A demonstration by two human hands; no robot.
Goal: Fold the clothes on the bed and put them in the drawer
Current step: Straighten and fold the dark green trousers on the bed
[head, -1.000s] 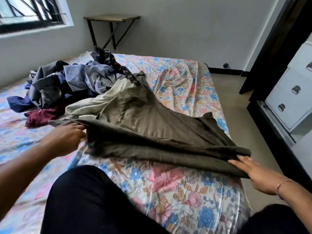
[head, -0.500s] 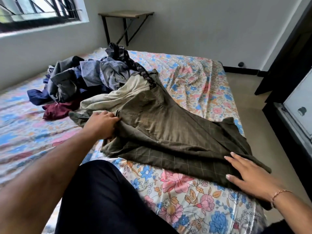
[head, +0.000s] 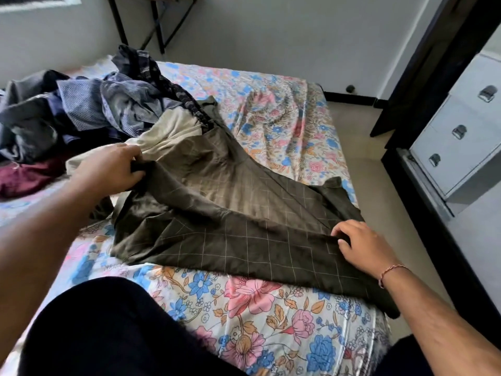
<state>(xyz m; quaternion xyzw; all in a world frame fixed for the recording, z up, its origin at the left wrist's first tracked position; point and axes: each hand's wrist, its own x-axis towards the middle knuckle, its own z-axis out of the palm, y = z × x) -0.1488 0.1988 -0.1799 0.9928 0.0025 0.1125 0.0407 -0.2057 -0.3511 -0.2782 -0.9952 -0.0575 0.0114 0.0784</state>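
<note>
Item: dark olive windowpane-checked cloth garment (head: 244, 229), probably trousers, spread flat across the near half of the floral-printed bedsheet (head: 271, 316), running from about ten o'clock near the pile to four o'clock at the bed's corner, where its far end hangs slightly over the edge. Left hand (head: 108, 169), at ten o'clock, has fingers curled into a bunch of the garment's upper end, clamped on the fabric. Right hand (head: 363, 246), at three o'clock, lies on the lower end with fingertips bent and pressing the cloth; whether it pinches a fold cannot be told. A pale beige cloth (head: 168, 131) lies touching and partly under the upper end. Beyond it, at eleven o'clock, sits the heap of unfolded blue, grey and maroon clothes (head: 76, 115). White chest of drawers with metal cup handles (head: 466, 131) stands off the bed at two o'clock, all visible drawers closed. Risks, as judged: a pull by the left hand may drag the beige cloth along; creases visible mid-garment may be folded in; the overhanging end may slide off the corner toward the floor if the right hand lifts.
</note>
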